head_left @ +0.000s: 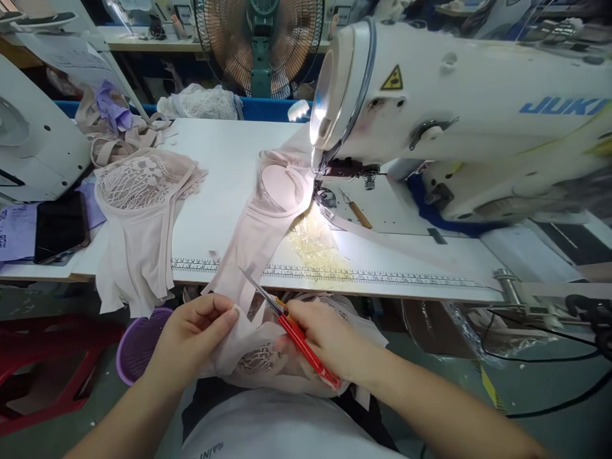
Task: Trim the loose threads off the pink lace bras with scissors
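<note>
Pale pink bra fabric (227,347) with a lace patch hangs over my lap, and my left hand (201,331) pinches its edge between thumb and fingers. My right hand (329,335) is closed around red-handled scissors (301,344) and also rests against cloth; their blades point up and left, close to the table's front edge. A pink bra piece with a moulded cup (282,188) lies under the sewing machine's head, its band running down toward my hands. To the left lies a stack of pink lace bra pieces (138,185), drooping over the table edge.
A white sewing machine (430,95) fills the right side, with a wooden-handled tool (356,209) on its bed. A phone (61,226) lies at left. Below are a purple basket (141,347) and a red stool (48,370). A fan (261,48) stands behind the table.
</note>
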A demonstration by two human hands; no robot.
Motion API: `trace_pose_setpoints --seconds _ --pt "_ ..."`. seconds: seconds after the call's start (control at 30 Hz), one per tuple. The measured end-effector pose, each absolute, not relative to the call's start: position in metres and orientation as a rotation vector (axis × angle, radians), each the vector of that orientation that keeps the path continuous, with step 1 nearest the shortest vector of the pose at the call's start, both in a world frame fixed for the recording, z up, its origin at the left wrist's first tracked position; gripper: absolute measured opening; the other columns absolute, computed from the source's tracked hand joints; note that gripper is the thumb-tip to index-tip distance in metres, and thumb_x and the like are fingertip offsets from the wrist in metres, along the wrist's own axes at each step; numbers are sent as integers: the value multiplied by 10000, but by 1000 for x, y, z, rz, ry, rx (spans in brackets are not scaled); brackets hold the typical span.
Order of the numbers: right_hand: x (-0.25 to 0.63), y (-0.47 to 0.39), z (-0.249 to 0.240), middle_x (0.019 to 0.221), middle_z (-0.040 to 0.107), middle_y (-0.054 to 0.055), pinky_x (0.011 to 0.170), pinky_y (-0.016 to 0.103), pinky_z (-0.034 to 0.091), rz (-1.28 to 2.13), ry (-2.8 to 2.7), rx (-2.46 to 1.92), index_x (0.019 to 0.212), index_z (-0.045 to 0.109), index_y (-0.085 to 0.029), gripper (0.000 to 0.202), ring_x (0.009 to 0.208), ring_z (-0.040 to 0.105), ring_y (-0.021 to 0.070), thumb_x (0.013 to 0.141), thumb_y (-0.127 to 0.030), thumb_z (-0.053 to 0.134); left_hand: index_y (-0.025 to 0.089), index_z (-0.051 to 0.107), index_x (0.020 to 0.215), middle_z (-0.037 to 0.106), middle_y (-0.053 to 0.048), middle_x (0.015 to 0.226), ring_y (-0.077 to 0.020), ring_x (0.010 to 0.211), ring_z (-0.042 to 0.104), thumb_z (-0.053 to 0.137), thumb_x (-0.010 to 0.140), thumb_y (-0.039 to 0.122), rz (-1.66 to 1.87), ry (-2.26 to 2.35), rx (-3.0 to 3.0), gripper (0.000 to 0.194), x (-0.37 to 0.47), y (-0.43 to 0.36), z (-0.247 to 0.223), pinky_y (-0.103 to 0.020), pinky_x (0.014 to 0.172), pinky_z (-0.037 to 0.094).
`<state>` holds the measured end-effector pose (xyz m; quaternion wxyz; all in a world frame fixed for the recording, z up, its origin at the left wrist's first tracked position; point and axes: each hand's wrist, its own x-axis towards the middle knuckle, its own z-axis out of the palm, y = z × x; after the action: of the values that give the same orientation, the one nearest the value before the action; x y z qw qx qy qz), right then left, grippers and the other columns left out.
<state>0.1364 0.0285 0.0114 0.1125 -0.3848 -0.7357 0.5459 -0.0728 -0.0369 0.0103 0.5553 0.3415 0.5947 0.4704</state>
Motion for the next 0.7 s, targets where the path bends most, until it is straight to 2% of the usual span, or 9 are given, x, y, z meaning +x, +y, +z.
trace_pose_setpoints --seconds 0.07,0.13,0.2,0.3,0.37,0.47,0.6,0.7 --pt "140 30 20 623 473 -30 491 246 361 1527 -2038 -1039 672 395 -224 409 549 423 123 680 -461 727 220 716 820 683 9 705 -92 629 609 735 782 264 1091 1420 1063 61 -67 -43 14 -132 570 475" --pt "142 29 27 675 478 -28 507 236 389 1607 -1889 -849 724 428 -214 359 567 426 109 671 -388 738 271 674 946 692 25 741 -96 656 639 674 821 202 1066 1388 1353 142 -59 -49 19 -131 579 485" --pt "144 24 30 687 482 -30 491 217 389 1776 -1764 -693 772 462 -201 261 547 430 92 715 -299 698 303 591 1026 705 38 773 -104 677 670 622 850 175 1012 1292 1500 221 -49 -50 25 -136 568 491" --pt "148 16 29 620 424 -63 431 191 327 1895 -1683 -620 813 474 -195 146 477 369 66 767 -209 612 298 491 1012 720 53 779 -103 693 702 548 892 158 906 1151 1534 194 -35 -47 33 -132 564 501" --pt "155 12 28 614 404 -65 434 196 319 1772 -1737 -646 786 459 -199 138 479 356 66 765 -185 594 295 459 1010 716 64 775 -99 686 704 519 901 148 865 1116 1594 193 -28 -43 35 -135 568 507" --pt "175 11 29 674 450 -29 489 232 372 1456 -1885 -782 732 431 -208 164 546 419 97 761 -180 590 281 443 1041 705 40 825 -129 702 694 463 914 155 775 1172 1870 180 -29 -38 28 -191 570 501" --pt "216 9 32 734 520 -4 548 263 432 1198 -1891 -979 815 493 -233 103 621 504 138 813 -161 566 221 488 1065 686 -23 863 -203 742 667 390 934 185 523 1400 2313 168 -50 -35 10 -309 635 486" --pt "244 5 31 777 561 -5 576 256 455 1063 -1842 -1090 865 516 -255 128 649 537 137 850 -141 571 196 548 993 678 -36 849 -233 776 648 407 942 242 352 1489 2399 156 -68 -34 5 -346 680 474"
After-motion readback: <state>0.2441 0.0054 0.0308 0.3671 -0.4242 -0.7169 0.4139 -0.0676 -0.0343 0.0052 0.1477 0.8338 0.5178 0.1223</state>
